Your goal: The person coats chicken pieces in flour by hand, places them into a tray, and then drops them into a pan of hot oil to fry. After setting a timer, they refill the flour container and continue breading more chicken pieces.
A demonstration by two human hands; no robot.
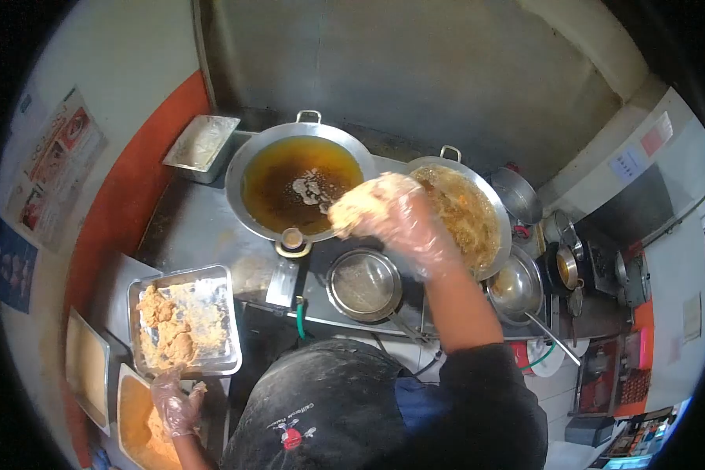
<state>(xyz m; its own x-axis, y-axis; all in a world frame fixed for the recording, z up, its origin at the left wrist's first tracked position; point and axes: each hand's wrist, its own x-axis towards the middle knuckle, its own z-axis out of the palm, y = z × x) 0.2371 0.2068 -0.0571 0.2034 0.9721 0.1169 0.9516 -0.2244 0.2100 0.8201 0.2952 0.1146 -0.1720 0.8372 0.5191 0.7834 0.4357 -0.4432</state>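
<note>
Right hand [407, 227], gloved, grasps breaded piece [359, 205], held up over the near rim of the oil wok [301, 184], just beside the second wok [466, 215]. Left hand [176, 403], gloved, fingers loose and gripping nothing, rests over the flour bin [133, 427], below the tray of coated pieces [211, 364]
</note>
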